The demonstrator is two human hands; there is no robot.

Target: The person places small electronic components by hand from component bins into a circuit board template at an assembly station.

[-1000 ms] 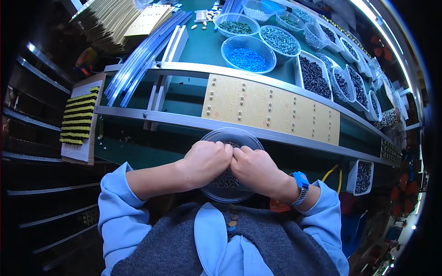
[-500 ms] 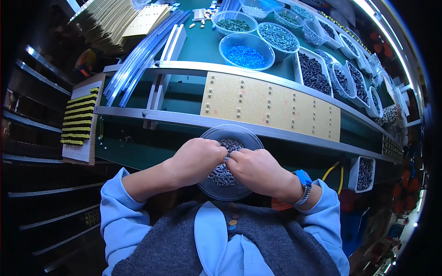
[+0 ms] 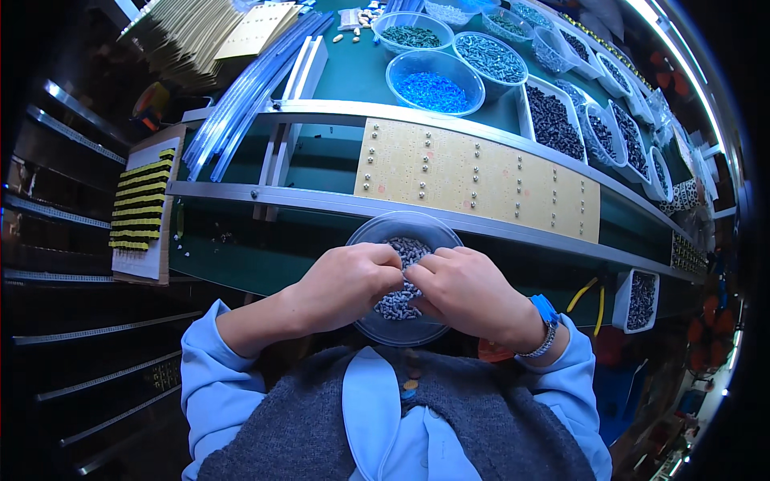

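A round clear plastic bowl sits just in front of my body, below the near metal rail. Small grey cylindrical parts fill its bottom. Over the bowl, my left hand is closed, with thumb and fingers pinched together. Facing it, my right hand has its fingers curled into a pinch as well, the fingertips of both hands close together above the parts. Whatever the fingertips hold is too small or too hidden to name. Beyond the bowl, a tan circuit board panel with rows of small silvery pieces spans the two rails.
Metal rails cross the bench. Clear bowls of blue and green parts and white trays of dark parts stand behind. Clear tubes lie left, near a cardboard sheet with yellow-black strips. Yellow-handled pliers hang right.
The whole view has shifted slightly. My fingers have moved a little over the bowl, and my right hand's fingers are bent differently; both hands stay pinched.
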